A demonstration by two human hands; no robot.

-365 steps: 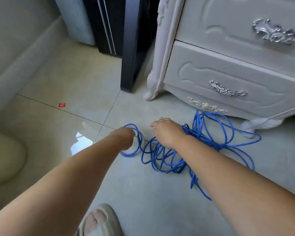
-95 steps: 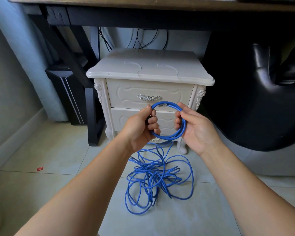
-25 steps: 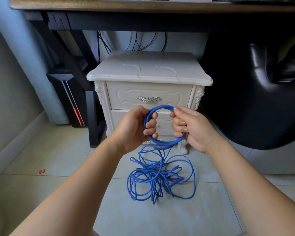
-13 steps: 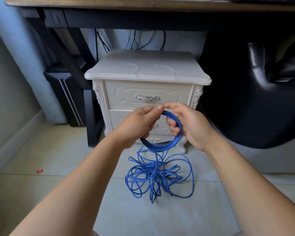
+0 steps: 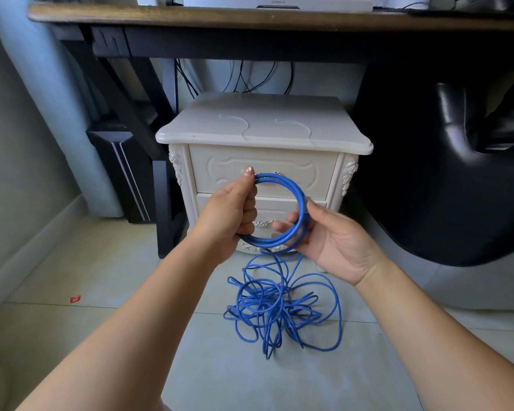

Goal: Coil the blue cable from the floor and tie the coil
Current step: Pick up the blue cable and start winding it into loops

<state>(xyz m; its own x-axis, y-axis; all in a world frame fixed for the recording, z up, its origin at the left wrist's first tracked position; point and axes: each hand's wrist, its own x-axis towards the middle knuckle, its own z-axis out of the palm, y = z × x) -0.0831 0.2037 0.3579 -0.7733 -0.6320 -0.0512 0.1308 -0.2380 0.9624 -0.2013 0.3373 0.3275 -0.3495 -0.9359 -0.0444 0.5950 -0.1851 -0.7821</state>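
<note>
Left hand (image 5: 230,216): fingers curled round the coil (image 5: 299,198), left side, thumb on top. Right hand (image 5: 337,243): thumb and fingers pinch its right rim. Rest of blue cable (image 5: 275,307): tangled on the floor (image 5: 110,262) before the nightstand (image 5: 264,132). Advisable: lay each turn the same size, draw slack gently. Room: bare tiles leftward; black chair (image 5: 428,188) close rightward.

Two bare forearms (image 5: 149,307), bare left hand (image 5: 232,215) with glossy thumbnail (image 5: 249,171), bare right hand (image 5: 336,244).
</note>
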